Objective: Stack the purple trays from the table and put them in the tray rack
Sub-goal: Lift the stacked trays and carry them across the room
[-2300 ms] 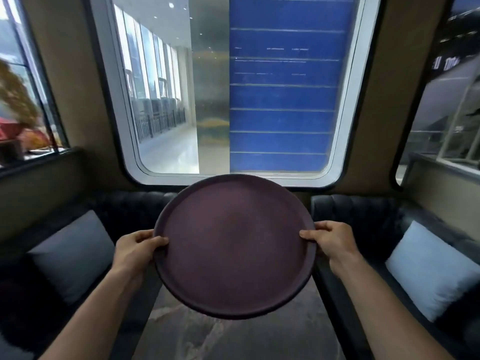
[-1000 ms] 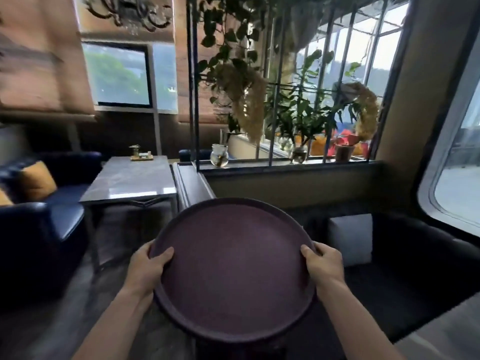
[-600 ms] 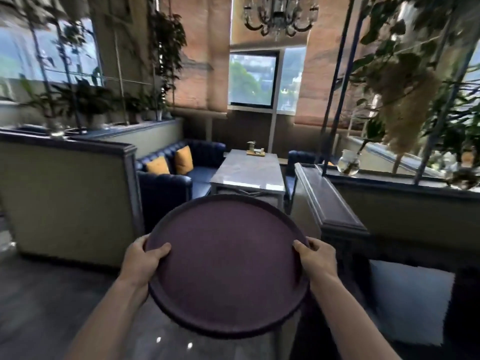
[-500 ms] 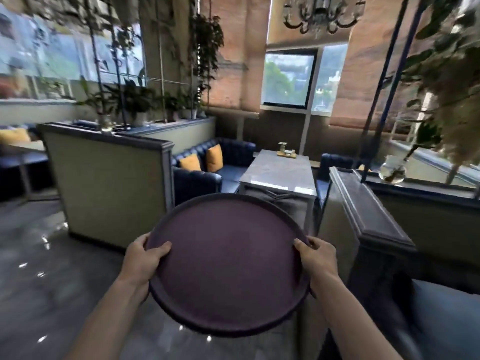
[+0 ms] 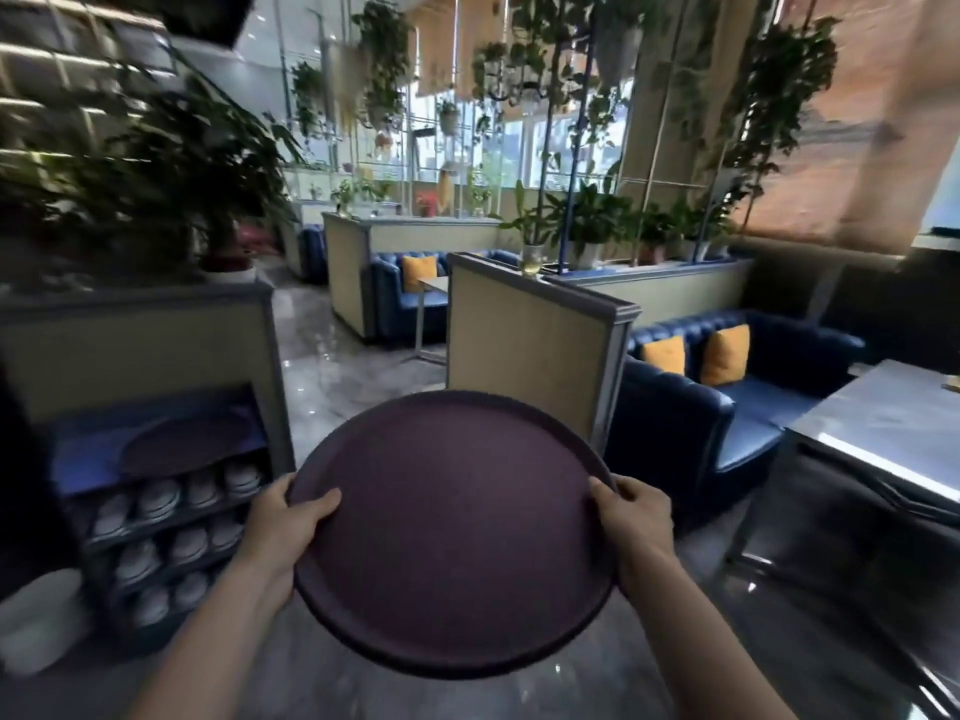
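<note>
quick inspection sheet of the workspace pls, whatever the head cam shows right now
surface: glossy grey floor; no worktable under the hands
job's things: round purple tray carried level; rack shelf at left holds another purple tray
clutter: stacked white dishes on lower shelves
grippers: left hand and right hand grip opposite rims
cables: nothing seen
surroundings: blue sofas, yellow cushions, beige partitions, plants

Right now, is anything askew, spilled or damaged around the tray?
Nothing stands out. The tray is bare and held by its rim in the left hand and right hand. On the rack to the left, a second tray lies flat above stacked dishes.
</note>
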### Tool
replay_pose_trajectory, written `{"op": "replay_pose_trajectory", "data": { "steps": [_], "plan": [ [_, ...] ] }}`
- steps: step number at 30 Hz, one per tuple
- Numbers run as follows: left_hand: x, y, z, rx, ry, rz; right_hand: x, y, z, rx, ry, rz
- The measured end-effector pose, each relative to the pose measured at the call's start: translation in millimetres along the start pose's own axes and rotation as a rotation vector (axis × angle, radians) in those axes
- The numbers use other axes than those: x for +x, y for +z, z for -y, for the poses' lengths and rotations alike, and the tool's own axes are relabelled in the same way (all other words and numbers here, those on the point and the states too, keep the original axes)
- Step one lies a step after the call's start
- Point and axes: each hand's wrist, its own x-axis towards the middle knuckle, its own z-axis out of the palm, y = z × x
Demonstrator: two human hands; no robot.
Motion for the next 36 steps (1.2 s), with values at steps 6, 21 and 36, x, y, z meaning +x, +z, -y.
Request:
{"op": "replay_pose_trajectory", "data": {
  "steps": [6, 21, 36],
  "plan": [
    [-19, -48, 0, 0.019, 0.03, -0.203, 6, 59, 6, 0.003, -0.006, 0.208],
    [53, -154, 15, 0.038, 0.012, -0.385, 0, 217, 11, -0.052, -0.017, 0.37],
    [219, -320, -28, -0.012, 0.036, -0.434, -28, 474, 39, -0.101, -0.005, 0.446]
  ]
}}
